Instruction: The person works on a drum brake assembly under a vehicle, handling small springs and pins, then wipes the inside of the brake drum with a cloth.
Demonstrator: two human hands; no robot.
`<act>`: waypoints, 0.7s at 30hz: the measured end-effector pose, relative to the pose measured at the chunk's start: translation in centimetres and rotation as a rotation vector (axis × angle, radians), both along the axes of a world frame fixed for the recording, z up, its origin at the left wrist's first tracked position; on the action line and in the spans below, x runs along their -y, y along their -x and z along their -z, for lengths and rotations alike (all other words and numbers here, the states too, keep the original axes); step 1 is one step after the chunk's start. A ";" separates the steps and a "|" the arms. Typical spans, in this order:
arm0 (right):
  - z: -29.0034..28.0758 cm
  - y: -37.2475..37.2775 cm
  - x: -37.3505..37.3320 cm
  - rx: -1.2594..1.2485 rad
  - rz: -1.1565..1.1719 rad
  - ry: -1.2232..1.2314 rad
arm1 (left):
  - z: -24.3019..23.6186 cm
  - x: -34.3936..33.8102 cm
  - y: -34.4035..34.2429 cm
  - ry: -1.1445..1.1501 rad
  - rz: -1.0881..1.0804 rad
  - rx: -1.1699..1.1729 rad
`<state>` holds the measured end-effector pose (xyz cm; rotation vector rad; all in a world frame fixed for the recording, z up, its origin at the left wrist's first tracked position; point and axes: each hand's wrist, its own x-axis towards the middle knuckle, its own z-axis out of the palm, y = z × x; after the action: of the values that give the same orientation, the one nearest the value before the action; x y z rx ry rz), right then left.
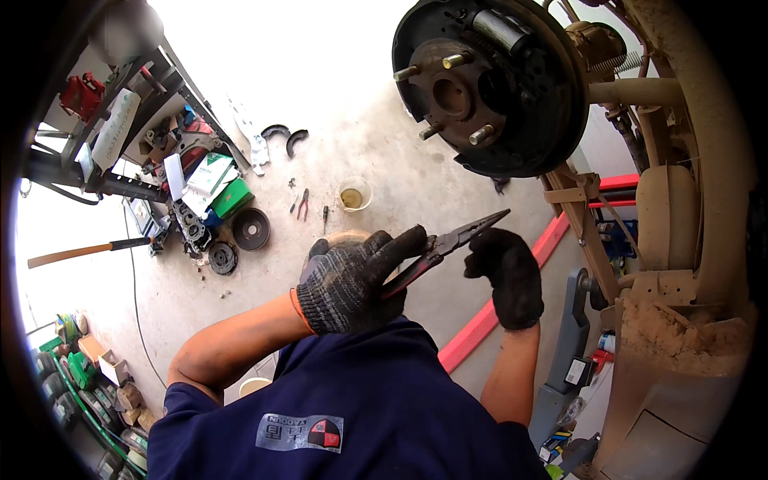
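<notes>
Pliers (448,244), long-nosed with red handles, sit in the left hand (352,284), which is closed round the handles; the nose points up and right toward the brake hub (480,88), probably held ready between the person and the work. The right hand (500,268), gloved too, hangs just beside the nose, fingers curled loosely; whether it pinches anything I cannot tell. The hub, drum off, shows its studs and springs. On the floor (384,144) lie a drum (250,230), brake shoes (286,136), a small cup (354,194) and spare pliers (303,204), within reach.

Car repair workshop, exposed brake hub (480,88), floor jack (564,352)
</notes>
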<state>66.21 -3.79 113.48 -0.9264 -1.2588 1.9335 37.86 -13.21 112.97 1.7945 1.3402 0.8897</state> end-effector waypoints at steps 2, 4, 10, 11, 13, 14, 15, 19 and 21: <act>0.6 3.0 3.0 -0.083 -0.102 0.018 | 1.4 -1.1 -1.8 -0.167 0.055 -0.016; 2.3 5.4 3.0 0.022 -0.018 -0.055 | 1.1 -2.7 -2.7 -0.329 0.132 0.100; 1.9 6.2 2.5 0.339 0.282 -0.295 | 3.1 -4.8 -0.1 -0.203 0.092 -0.099; 2.4 5.8 2.7 0.345 0.274 -0.270 | 3.4 -4.7 1.0 -0.081 -0.013 -0.056; 4.9 5.0 3.3 0.270 0.300 -0.283 | 5.6 -5.4 2.9 0.084 -0.110 0.031; 6.0 5.2 3.6 0.455 0.304 -0.248 | 7.9 -5.8 4.0 0.175 -0.140 0.003; 7.7 5.2 3.8 0.481 0.287 -0.263 | 9.9 -6.3 5.2 0.252 -0.101 -0.090; 13.0 8.9 4.1 0.559 0.209 -0.129 | 19.0 -6.2 10.2 0.407 0.123 -0.381; 17.0 13.0 2.7 0.604 0.181 -0.022 | 24.3 -6.3 12.3 0.526 0.141 -0.371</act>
<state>53.24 -6.45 96.53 -1.6291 -1.4497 1.5421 25.56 -6.95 88.63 1.6439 1.4792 0.1008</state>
